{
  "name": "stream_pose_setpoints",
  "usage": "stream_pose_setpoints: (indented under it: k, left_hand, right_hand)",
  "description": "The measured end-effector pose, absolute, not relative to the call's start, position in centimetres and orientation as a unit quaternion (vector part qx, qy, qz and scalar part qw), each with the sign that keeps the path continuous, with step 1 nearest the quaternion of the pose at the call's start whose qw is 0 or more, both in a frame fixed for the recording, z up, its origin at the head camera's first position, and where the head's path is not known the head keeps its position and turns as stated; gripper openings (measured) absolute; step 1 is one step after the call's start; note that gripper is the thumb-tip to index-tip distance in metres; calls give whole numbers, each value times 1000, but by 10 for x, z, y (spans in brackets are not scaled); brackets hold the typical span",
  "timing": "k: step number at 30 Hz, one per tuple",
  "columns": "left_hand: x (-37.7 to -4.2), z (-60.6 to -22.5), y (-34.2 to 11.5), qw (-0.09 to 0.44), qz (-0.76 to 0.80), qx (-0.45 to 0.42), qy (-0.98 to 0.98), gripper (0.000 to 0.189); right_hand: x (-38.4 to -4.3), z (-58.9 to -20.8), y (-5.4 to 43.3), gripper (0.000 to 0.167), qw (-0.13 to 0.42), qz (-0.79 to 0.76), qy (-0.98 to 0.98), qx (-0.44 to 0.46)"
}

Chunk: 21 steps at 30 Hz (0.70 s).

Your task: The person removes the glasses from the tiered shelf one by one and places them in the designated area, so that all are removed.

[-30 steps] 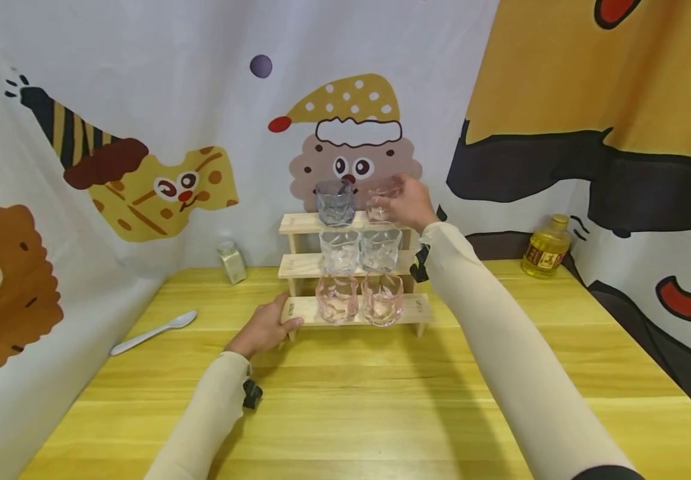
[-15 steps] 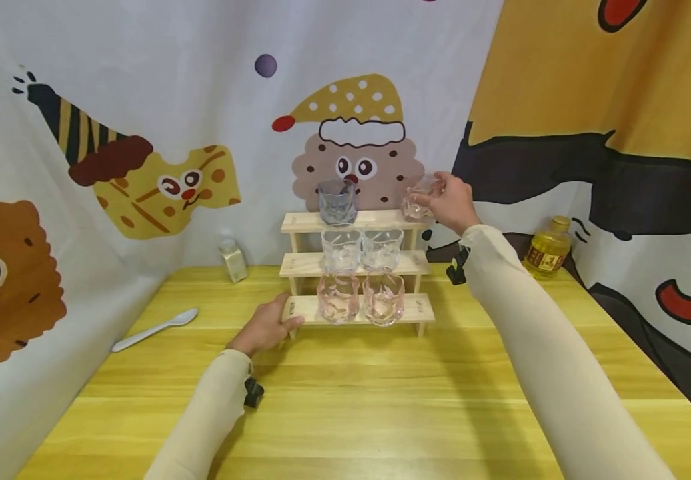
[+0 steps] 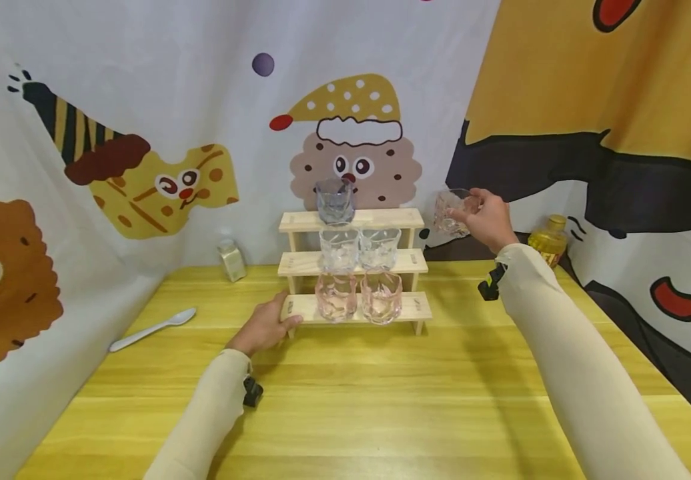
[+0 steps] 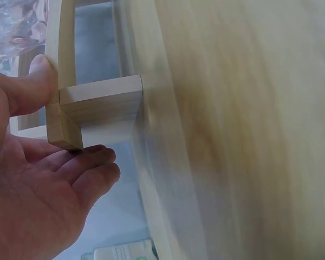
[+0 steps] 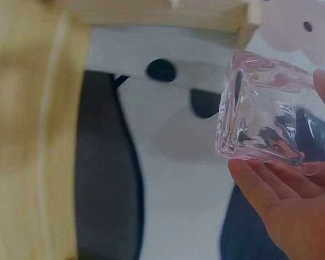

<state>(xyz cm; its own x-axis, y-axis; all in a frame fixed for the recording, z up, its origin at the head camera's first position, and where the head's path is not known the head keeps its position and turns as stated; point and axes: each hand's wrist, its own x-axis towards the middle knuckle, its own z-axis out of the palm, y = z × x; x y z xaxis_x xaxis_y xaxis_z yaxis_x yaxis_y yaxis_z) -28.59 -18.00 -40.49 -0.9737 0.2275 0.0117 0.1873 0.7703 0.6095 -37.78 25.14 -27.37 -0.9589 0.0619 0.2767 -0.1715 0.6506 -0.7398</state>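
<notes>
In the head view a three-tier wooden stand (image 3: 411, 307) bears several drinking glasses. Two pink glasses (image 3: 381, 298) sit on the bottom step, two clear glasses (image 3: 378, 249) on the middle one, and a bluish-grey glass (image 3: 335, 202) stands alone on top. My right hand (image 3: 486, 219) grips a faintly pink glass (image 3: 452, 212) in the air, right of the top step; the right wrist view shows thumb and fingers on opposite sides of this glass (image 5: 271, 108). At the bottom step's left end, my left hand (image 3: 264, 325) holds the board (image 4: 65, 54), thumb on top and fingers underneath.
A white spoon (image 3: 153, 329) lies on the table (image 3: 369, 407) at the left. Near the back stands a small shaker jar (image 3: 232, 261). An oil bottle (image 3: 548, 240) is at the back right, partly behind my right wrist. A printed curtain (image 3: 201, 80) hangs behind.
My right hand has taken the faintly pink glass off the top step's right side and carried it rightward, past the stand's end. My left hand stays at the stand.
</notes>
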Motion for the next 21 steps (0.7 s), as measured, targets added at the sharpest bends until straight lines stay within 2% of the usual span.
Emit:
stream_pose_setpoints:
  k: [10, 17, 21]
  left_hand:
    - [-285, -404, -179, 26, 320, 111, 940, 68]
    - [-287, -405, -180, 27, 324, 113, 939, 69]
    - [-287, -405, -179, 28, 324, 113, 939, 69]
  right_hand:
    - [-378, -327, 273, 86, 116, 390, -914, 2]
    - [-376, -363, 276, 78, 114, 395, -911, -1]
    - [-377, -376, 273, 81, 92, 410, -908, 2]
